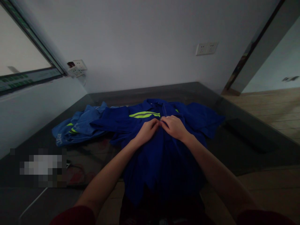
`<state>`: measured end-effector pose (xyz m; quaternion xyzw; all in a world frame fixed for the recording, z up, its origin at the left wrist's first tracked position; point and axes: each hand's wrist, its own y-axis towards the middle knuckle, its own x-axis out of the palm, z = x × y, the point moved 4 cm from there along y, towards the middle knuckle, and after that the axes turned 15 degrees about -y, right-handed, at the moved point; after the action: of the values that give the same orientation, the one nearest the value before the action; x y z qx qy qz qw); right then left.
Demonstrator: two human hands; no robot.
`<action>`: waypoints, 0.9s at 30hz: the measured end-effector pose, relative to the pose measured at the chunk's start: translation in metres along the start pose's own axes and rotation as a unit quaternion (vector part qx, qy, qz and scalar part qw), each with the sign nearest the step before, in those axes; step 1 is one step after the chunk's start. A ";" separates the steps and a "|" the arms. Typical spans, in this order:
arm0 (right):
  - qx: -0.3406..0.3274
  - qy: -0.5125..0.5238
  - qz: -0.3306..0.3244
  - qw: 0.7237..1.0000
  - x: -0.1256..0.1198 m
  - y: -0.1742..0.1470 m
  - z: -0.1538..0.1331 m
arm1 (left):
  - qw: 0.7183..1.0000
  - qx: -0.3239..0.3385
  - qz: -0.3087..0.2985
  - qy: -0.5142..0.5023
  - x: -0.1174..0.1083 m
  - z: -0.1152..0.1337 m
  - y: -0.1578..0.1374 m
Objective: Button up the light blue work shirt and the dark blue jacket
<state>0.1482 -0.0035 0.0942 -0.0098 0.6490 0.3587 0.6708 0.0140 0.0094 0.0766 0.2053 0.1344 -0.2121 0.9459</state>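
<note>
Both our hands met on the blue jacket (pixel 161 150): the left hand (pixel 147 130) and right hand (pixel 174 126) pinched its front opening closed, fingertips touching. Its hem hung off the table (pixel 246 137) toward us, out of sight. Left of them, a second blue garment (pixel 77 126) lay crumpled and dim.

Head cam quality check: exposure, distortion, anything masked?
Head view: dim and underexposed, so the jacket and table lose detail; window at left is far brighter; wide-angle bends the wall edges; a pixelated block masks the lower left; both hands, left and right, are reasonably sharp.
</note>
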 end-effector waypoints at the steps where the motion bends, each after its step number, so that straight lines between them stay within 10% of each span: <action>1: 0.006 -0.007 -0.002 1.000 0.000 0.000 0.001 | 1.000 0.002 -0.008 -0.003 0.001 0.001 0.000; 27: -0.057 -0.013 0.027 0.998 -0.004 -0.002 -0.004 | 0.999 -0.010 -0.018 -0.045 -0.001 -0.003 0.003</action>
<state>0.1460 -0.0089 0.0964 -0.0258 0.6192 0.4130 0.6673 0.0142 0.0137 0.0757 0.1832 0.0977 -0.2367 0.9491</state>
